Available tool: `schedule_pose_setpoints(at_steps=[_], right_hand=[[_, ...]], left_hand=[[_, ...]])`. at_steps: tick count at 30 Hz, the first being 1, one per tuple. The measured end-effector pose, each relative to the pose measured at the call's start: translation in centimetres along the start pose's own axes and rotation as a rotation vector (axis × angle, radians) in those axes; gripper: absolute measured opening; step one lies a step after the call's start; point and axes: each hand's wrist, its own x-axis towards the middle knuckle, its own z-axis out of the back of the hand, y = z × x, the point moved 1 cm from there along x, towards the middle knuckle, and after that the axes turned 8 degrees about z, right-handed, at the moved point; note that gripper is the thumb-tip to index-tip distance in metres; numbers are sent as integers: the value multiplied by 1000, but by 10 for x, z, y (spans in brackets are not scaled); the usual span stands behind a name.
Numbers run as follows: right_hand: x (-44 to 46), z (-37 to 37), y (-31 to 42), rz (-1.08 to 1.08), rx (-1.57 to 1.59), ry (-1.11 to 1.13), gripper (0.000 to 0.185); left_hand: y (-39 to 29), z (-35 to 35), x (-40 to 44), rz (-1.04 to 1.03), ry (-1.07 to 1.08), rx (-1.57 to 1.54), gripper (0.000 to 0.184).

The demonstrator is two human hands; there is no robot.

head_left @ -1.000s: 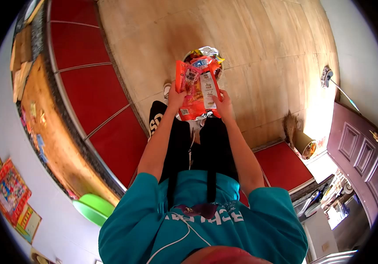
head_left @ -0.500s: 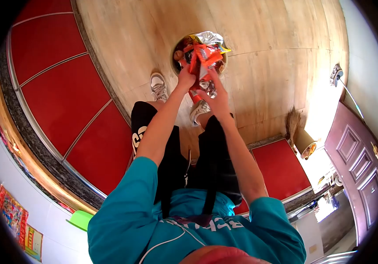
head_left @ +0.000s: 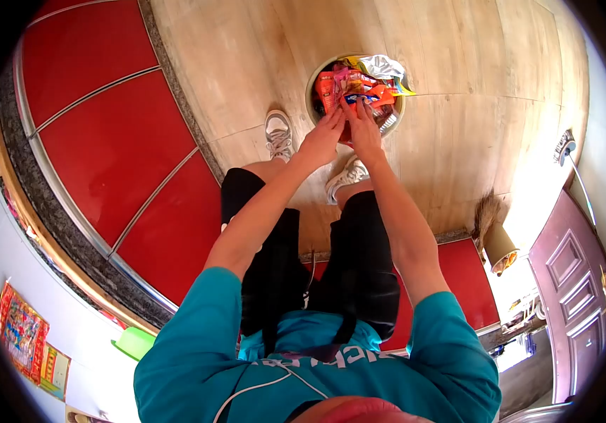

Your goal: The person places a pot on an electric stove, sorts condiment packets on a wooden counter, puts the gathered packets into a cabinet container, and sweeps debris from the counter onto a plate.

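Observation:
A round bin stands on the floor in front of my feet, heaped with crumpled packaging. Red snack wrappers fill its left and middle, and a silver wrapper with a yellow edge pokes over the far right rim. My left hand reaches over the near rim, its fingers stretched forward against the red wrappers. Right beside it, my right hand rests spread fingers on the pile, touching a blue-marked wrapper. The fingertips are partly lost among the packaging.
Red cabinet fronts run along the left. A straw broom and a tan container stand at the right, near a purple panelled door. A long-handled brush leans by the wall. My shoes are just behind the bin.
Both hands have come together over the bin. The red and silvery packaging that was between them at the near rim now lies in the bin. The view has shifted, moving the bin rightward.

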Motion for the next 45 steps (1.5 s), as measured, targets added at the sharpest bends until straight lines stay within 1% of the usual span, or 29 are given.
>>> schedule_pose_setpoints(at_steps=[2,3,5,6,7,8,9,10,12,13,15,16,17,19,20,23,25,27,28,30,32,35,36,37,38,39,41,43,45], right_hand=[[9,-6,-12,17,7,56,64],[13,-10,-21,34,16,109,62],[24,-36,-42,53,-45,43,58],[31,-43,-46,23,-35,91,57],[36,-50,-49,-8,-25,143,56],[45,-58,-53,-131,15,342,52],[51,-67,-59,-132,15,337,52],[53,-77,-65,-100,-24,368,48],[57,-114,-86,-56,-64,498,42],[53,-106,-83,-51,-54,493,42],[41,-73,-64,119,8,16,40],[36,-58,-53,60,43,72,50],[29,-46,-40,61,44,59,50],[8,-24,-17,60,-71,-115,62],[1,-10,-4,41,-33,-123,66],[-17,37,31,25,94,-220,64],[-36,67,53,21,100,-210,64],[-57,100,73,28,243,-191,68],[-71,128,90,-39,384,-113,68],[-97,151,112,20,316,-139,66],[-123,173,131,101,253,-154,65],[-142,216,171,217,321,-112,61],[-147,227,184,224,357,-49,58],[-155,231,192,222,387,24,55],[-158,235,200,303,414,21,49],[-157,238,210,347,400,35,49],[-163,241,231,386,297,182,43],[-158,235,254,449,286,275,41],[-156,226,282,500,275,373,38]], left_hand=[[16,-14,14,48,52,218,68],[19,-22,23,43,54,213,68],[30,-35,45,94,105,304,66],[34,-42,54,70,10,365,64],[38,-51,62,66,15,371,64],[42,-59,70,176,63,356,61],[42,-60,80,285,110,341,58],[34,-52,88,284,112,344,58],[21,-37,93,342,624,460,50],[23,-39,87,349,624,469,50],[16,-31,68,78,223,330,42],[7,-24,56,42,124,284,39],[2,-15,48,36,118,294,39],[-11,0,29,-39,-7,284,36],[-20,9,18,-22,-84,241,34],[-61,56,-14,30,-103,195,31],[-80,80,-38,51,-129,125,32],[-98,97,-65,71,-165,45,33],[-107,105,-84,101,-209,0,33],[-123,115,-122,130,-299,-48,34],[-138,115,-169,236,-384,-15,34],[-175,128,-240,329,-478,-98,33],[-185,140,-258,355,-526,-105,33],[-197,148,-279,402,-510,-191,31],[-208,151,-300,445,-490,-283,30],[-209,155,-312,459,-534,-296,30],[-203,151,-339,426,-641,-339,28],[-193,149,-359,500,-720,-376,28],[-182,150,-382,490,-877,-369,26]])
